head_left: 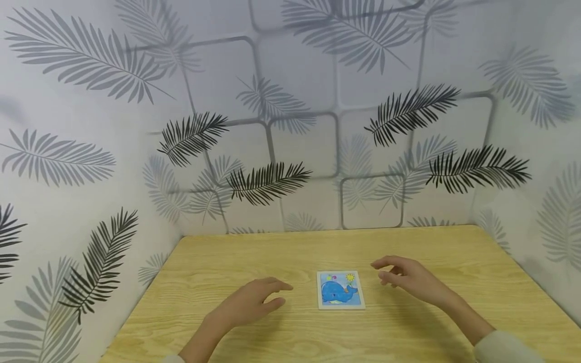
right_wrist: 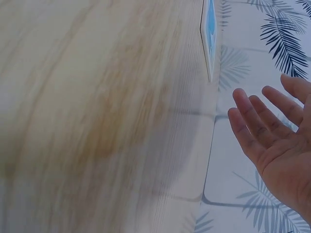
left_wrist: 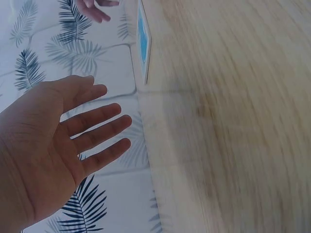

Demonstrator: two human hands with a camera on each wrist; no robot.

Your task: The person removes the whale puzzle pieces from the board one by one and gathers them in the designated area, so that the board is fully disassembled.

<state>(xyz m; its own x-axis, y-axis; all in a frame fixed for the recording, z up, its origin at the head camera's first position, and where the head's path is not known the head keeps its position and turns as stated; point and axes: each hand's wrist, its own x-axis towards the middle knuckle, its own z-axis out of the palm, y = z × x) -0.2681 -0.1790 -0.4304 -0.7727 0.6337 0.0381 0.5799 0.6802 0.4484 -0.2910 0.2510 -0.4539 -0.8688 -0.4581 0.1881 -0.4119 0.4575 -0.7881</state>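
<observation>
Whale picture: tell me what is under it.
The whale picture lies on the wood-grain table, visible all around it; whatever is directly beneath is covered and cannot be seen.

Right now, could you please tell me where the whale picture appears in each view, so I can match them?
Head: whale picture, low, just right of centre, between left hand and right hand.
Left wrist: whale picture at the top edge, just left of centre.
Right wrist: whale picture at the top edge, right of centre.
Shared landmark: wooden tabletop beneath it.
</observation>
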